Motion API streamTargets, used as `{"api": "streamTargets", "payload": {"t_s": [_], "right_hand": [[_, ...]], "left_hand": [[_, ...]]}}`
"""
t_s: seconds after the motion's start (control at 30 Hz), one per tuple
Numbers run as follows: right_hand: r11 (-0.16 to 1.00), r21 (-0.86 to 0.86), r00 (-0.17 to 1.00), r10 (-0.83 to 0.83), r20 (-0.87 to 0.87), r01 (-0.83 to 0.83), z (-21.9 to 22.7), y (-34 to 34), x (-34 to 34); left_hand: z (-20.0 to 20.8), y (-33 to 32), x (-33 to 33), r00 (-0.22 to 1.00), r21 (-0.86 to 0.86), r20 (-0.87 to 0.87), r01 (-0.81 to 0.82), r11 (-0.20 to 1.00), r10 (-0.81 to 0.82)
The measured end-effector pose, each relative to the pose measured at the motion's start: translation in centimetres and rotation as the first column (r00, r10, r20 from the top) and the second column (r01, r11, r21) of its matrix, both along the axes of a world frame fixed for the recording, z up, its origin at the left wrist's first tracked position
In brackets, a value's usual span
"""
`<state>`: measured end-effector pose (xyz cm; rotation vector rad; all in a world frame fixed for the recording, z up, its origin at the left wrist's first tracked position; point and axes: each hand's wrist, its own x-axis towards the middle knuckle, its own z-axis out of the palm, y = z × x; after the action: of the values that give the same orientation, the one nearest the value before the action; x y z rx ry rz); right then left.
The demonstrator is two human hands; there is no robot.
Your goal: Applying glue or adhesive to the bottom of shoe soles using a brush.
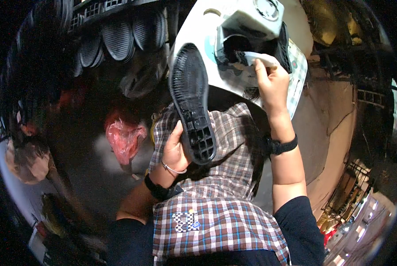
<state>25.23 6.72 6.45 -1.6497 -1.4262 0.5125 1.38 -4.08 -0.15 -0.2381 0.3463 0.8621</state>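
Note:
A black shoe sole (pixel 190 84) stands tilted up over my lap, its open grid heel toward me and its ridged toe end away. My left hand (pixel 175 153) is closed around the sole's heel edge. Farther right, my right hand (pixel 276 84) pinches the white handle of a brush (pixel 262 56). The brush's dark bristle end is at the shadowed opening of a cut white plastic container (pixel 251 22); the container's inside is too dark to make out. Right of the container, another black sole (pixel 285 48) leans, partly hidden.
Under the container is a white surface (pixel 190 31) with a patterned sheet (pixel 298 73) at its right. Several dark ridged soles (pixel 117 41) line a rack at the far left. A pinkish-red plastic bag (pixel 126 138) lies left of my lap, which a checked apron (pixel 220 221) covers.

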Motion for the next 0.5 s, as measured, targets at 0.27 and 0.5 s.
{"api": "streamTargets", "payload": {"t_s": [0.27, 0.5], "right_hand": [[0.988, 0.09, 0.946, 0.091, 0.31, -0.124, -2.5, 2.2, 1.2], [0.992, -0.108, 0.996, 0.061, -0.067, -0.068, -3.4, 2.4, 3.2]], "left_hand": [[-7.4, 5.4, -1.1, 0.979, 0.254, -0.114, -0.134, 0.958, 0.167], [-7.5, 9.1, -1.2, 0.917, 0.31, -0.327, -0.126, 0.942, 0.23]]}}
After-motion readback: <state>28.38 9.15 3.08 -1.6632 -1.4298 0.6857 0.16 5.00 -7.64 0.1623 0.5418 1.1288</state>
